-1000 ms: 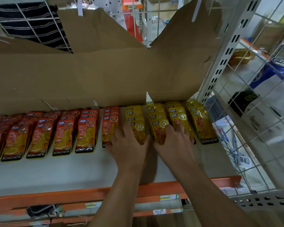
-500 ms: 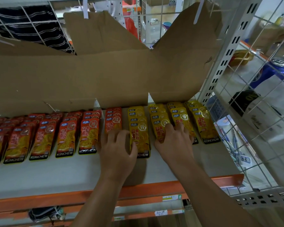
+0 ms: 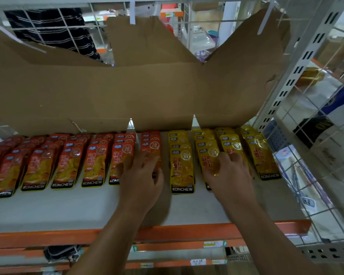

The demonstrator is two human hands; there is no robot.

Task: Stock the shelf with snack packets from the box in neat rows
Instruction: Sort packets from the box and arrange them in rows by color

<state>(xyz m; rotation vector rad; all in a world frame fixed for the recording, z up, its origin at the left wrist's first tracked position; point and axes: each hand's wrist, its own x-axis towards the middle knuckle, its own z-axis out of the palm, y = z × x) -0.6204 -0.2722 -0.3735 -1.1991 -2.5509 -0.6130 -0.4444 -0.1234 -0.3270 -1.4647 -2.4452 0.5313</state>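
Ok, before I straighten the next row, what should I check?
1. Left hand on the rightmost red row: ok, fingers rest on it.
2. Right hand on the second and third yellow rows: ok.
3. First yellow row free of hands: ok.
4. Gap between red and yellow rows: ok, bare shelf shows.
5. Row fronts level: cannot tell, the wide lens bends the line.
6. Row backs against the cardboard: cannot tell, its lower edge hides them.
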